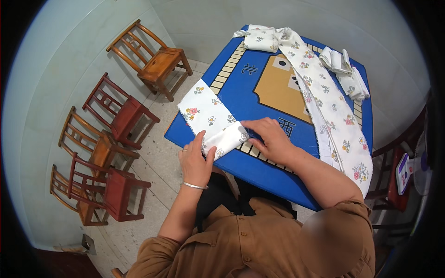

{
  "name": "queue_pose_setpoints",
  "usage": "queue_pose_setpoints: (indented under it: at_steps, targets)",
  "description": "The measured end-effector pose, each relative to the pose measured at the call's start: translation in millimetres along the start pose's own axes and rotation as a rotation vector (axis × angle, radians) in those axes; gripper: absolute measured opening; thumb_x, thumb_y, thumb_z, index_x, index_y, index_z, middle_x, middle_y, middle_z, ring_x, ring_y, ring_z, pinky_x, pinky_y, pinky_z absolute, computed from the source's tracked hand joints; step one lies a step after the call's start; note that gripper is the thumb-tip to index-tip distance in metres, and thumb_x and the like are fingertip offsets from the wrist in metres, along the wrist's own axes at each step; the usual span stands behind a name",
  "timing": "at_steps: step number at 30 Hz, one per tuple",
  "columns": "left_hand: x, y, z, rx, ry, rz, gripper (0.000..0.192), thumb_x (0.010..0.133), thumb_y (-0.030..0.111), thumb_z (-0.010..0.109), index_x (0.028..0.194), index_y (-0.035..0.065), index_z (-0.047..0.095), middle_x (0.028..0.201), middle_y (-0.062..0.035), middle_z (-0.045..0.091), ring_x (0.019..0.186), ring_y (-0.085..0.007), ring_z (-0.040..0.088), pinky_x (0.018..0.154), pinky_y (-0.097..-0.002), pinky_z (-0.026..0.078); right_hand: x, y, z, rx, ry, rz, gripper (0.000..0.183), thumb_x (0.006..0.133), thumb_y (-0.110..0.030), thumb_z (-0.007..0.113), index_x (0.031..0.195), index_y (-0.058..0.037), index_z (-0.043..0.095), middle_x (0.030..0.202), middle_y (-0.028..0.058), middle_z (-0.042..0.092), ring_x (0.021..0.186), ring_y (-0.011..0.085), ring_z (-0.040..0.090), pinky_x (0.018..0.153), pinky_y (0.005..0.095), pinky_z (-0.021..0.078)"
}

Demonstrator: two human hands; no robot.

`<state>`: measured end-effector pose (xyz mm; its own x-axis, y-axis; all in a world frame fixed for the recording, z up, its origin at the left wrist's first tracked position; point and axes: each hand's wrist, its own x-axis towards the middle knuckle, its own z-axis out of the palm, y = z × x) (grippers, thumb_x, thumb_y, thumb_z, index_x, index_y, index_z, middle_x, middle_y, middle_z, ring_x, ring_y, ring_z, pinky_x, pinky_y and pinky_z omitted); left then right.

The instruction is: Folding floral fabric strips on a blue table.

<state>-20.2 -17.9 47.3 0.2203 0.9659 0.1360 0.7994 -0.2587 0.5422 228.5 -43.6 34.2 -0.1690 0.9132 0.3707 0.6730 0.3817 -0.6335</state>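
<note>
A white cotton-like cloth strip [211, 110] with a flower print lies across the near left corner of a blue mahjong table mat [243, 92]. Its near end is doubled over into a flat folded band [227, 140]. At the band's left end, my left hand [197, 161] grips the cloth with the thumb on top and the fingers along the raw edge. My right hand [273, 139] holds the opposite end between thumb and index finger. Loose threads hang from the frayed edges near the right fingertips.
A long floral strip [325, 90] runs down the table's right side, under my right forearm. A folded bundle [261, 40] sits at the far edge, and small folded cloths [346, 74] lie far right. Wooden chairs [123, 116] line the left wall. A fan [421, 163] stands at right.
</note>
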Motion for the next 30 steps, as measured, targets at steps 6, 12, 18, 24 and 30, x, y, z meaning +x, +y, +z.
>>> queue_pose_setpoints:
  at_steps: [6, 12, 18, 24, 30]
  targets:
    - [14.0, -22.3, 7.6, 0.419, 0.152, 0.594, 0.050, 0.090, 0.014, 0.065, 0.139, 0.0121, 0.055, 0.138, -0.0114, 0.059, 0.134, -0.0303, 0.050, 0.112, -0.0441, 0.034, -2.3, 5.0, 3.5, -0.180, -0.024, -0.223, 0.037, 0.084, -0.009, 0.070, 0.121, -0.0111, 0.065, 0.119, 0.0069, 0.066, 0.116, 0.0259, 0.056, 0.096, 0.0408, 0.0395]
    - [49.7, 1.8, 15.1, 0.108, -0.402, 0.802, 0.050, 0.093, 0.017, 0.063, 0.142, 0.0113, 0.052, 0.152, -0.0114, 0.047, 0.145, -0.0336, 0.037, 0.120, -0.0474, 0.026, -0.7, 5.8, 3.0, -0.057, 0.011, 0.008, 0.039, 0.084, -0.005, 0.069, 0.122, -0.0074, 0.062, 0.120, 0.0114, 0.065, 0.118, 0.0306, 0.056, 0.099, 0.0452, 0.0394]
    - [74.3, 29.2, 44.2, 0.393, -0.336, 0.782, 0.061, 0.098, 0.040, 0.056, 0.148, 0.0061, 0.044, 0.159, -0.0135, 0.035, 0.150, -0.0322, 0.027, 0.120, -0.0505, 0.022, 0.4, 1.0, 2.8, -0.049, 0.075, 0.053, 0.045, 0.085, -0.006, 0.066, 0.129, -0.0068, 0.056, 0.124, 0.0137, 0.062, 0.118, 0.0337, 0.055, 0.103, 0.0484, 0.0397]
    - [50.9, 27.5, 43.9, 0.368, -0.196, 0.643, 0.062, 0.097, 0.043, 0.056, 0.147, 0.0079, 0.045, 0.157, -0.0160, 0.037, 0.148, -0.0339, 0.030, 0.119, -0.0512, 0.024, -4.8, 10.0, 0.6, -0.057, 0.069, 0.056, 0.041, 0.086, -0.006, 0.066, 0.126, -0.0087, 0.058, 0.127, 0.0120, 0.061, 0.120, 0.0335, 0.054, 0.104, 0.0499, 0.0394]
    - [10.8, -21.1, 16.1, 0.185, -0.049, 0.574, 0.049, 0.091, 0.023, 0.067, 0.137, 0.0122, 0.059, 0.146, -0.0171, 0.051, 0.137, -0.0357, 0.046, 0.114, -0.0506, 0.033, -5.2, 11.6, -1.3, -0.039, 0.011, 0.004, 0.034, 0.087, -0.005, 0.065, 0.120, -0.0085, 0.062, 0.127, 0.0098, 0.063, 0.119, 0.0298, 0.055, 0.100, 0.0442, 0.0380]
